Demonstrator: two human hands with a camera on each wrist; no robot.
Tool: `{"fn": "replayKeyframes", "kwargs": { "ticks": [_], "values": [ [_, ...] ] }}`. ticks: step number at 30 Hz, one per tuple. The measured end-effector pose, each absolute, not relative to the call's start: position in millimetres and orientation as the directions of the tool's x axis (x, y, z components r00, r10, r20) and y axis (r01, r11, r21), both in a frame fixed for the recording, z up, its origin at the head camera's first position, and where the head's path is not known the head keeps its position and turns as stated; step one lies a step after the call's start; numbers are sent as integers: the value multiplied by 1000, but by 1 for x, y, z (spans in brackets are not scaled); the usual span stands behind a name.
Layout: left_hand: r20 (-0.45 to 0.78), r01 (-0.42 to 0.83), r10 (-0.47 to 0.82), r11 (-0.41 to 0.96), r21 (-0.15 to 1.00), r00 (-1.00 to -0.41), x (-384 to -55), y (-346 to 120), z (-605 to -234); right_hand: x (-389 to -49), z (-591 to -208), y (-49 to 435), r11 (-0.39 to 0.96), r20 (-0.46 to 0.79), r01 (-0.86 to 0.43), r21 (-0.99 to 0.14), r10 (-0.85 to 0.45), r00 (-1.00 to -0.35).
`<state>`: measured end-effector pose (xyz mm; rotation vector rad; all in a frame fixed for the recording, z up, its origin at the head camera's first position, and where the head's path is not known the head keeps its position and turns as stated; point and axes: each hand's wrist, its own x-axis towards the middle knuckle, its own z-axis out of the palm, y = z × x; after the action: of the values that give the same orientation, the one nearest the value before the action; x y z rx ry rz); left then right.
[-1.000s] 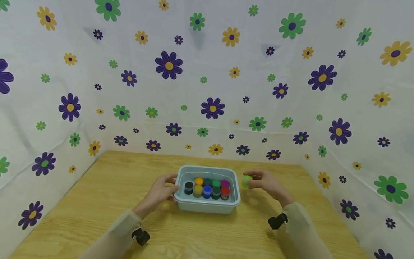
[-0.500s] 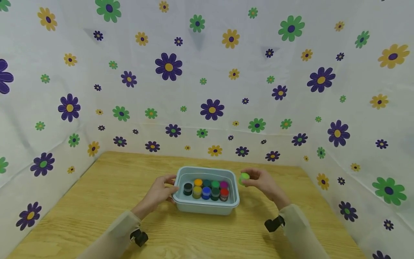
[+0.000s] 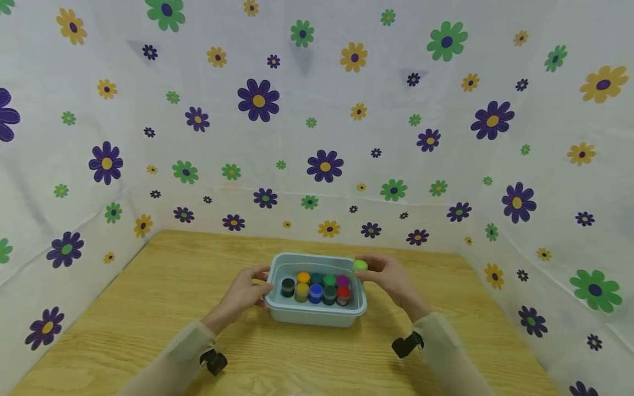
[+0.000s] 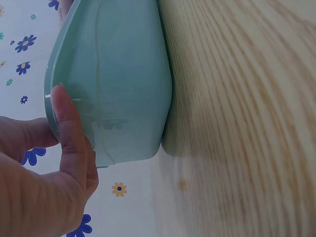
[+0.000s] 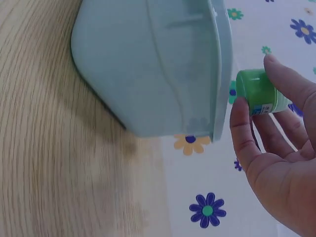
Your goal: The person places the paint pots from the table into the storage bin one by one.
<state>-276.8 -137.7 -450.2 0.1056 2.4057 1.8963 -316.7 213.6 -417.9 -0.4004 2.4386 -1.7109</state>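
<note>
A pale blue plastic tub (image 3: 317,317) stands on the wooden table. Inside it are several small paint jars, among them a black one (image 3: 288,287), a blue one (image 3: 315,293) and a red one (image 3: 343,296). My left hand (image 3: 242,297) grips the tub's left rim between thumb and fingers, which the left wrist view shows close up. Over the tub's back right corner, my right hand (image 3: 388,279) holds a light green paint jar (image 5: 256,91) by its sides. In the right wrist view that jar is just above the rim, apart from it.
The wooden table (image 3: 198,264) reaches back to a white cloth (image 3: 317,137) printed with flowers, which hangs at the back and on both sides. A small black camera (image 3: 214,362) is strapped at the left wrist, another (image 3: 408,345) at the right.
My right hand has carried the light green jar leftward and slightly up, from beside the tub to above its back right corner. The left hand keeps its hold on the rim.
</note>
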Motion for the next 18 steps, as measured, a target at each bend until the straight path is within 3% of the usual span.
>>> {"fn": "replayKeyframes", "kwargs": {
  "ticks": [18],
  "values": [
    [-24, 0, 100, 234, 972, -995, -277, -137, -451, -321, -419, 158, 368, 8, -142, -919, -341, -940]
  ]
}}
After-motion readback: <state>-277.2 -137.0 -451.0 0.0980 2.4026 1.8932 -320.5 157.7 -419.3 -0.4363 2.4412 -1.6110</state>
